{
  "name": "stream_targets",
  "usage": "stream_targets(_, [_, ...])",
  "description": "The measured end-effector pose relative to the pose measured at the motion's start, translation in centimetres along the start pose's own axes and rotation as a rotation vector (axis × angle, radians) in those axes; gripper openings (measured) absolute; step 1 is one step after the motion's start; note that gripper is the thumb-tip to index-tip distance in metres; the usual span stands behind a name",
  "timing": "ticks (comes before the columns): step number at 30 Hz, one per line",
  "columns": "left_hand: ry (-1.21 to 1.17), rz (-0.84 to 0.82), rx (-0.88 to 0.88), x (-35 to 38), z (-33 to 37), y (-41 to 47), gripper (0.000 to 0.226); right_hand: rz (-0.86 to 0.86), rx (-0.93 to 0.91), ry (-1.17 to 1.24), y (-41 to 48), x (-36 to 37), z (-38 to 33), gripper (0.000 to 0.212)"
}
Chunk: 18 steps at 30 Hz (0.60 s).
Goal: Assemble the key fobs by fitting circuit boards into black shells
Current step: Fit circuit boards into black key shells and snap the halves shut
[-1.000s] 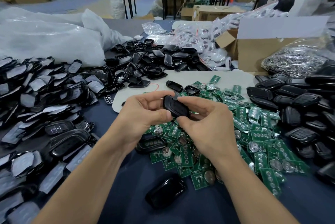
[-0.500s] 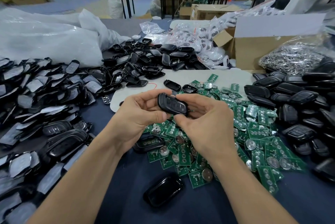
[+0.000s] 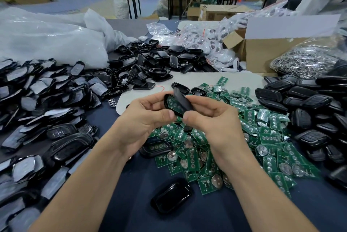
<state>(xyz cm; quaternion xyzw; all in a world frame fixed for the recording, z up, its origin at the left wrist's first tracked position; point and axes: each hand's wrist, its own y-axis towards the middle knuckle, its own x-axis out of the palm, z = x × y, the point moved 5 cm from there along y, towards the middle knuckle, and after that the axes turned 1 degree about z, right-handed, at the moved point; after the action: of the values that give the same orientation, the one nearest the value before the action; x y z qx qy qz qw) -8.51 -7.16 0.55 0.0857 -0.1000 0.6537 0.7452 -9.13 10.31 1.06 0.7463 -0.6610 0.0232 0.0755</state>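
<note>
Closing a fob: your left hand (image 3: 142, 121) grips the shell (image 3: 166, 100) with a board (image 3: 172, 104) inside, your right hand (image 3: 212, 121) pinches the tilted cover (image 3: 183, 100); next, probably align and press.

The bare left forearm (image 3: 78, 184) and right forearm (image 3: 266, 184) come in from the lower corners and converge at mid-view, held above the surface (image 3: 131, 203). The left grip (image 3: 142, 121) is turned palm inward, with its fingers curled behind a black shell half (image 3: 170, 103) and its thumb pressed along the near edge. The right grip (image 3: 212, 119) faces it, back of the hand toward the camera. Its thumb and curled fingers pinch a black cover (image 3: 183, 100), which stands tilted against the shell half. The two thumb tips lie close together.
</note>
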Motion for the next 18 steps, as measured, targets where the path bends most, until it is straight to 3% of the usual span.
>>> stream_targets(3, [-0.032, -0.002, -0.067, -0.1, -0.2, 0.1, 0.045, -0.047, 0.283, 0.353, 0.2, -0.1, 0.9, 0.03])
stream_targets(7, [-0.107, -0.063, -0.108, -0.3, 0.1, -0.1, 0.043, -0.052, 0.45, 0.595, -0.1, 0.0, 1.0, 0.038])
stream_targets(10, [-0.164, -0.061, -0.178, -0.7, 0.1, -0.1, 0.037, -0.06, 0.512, 0.67, -0.2, 0.2, 1.1, 0.036])
stream_targets(18, [-0.106, 0.152, -0.247, -1.3, -0.6, 0.0, 0.04, -0.159, 0.566, 0.665, -0.4, 0.7, 1.5, 0.047])
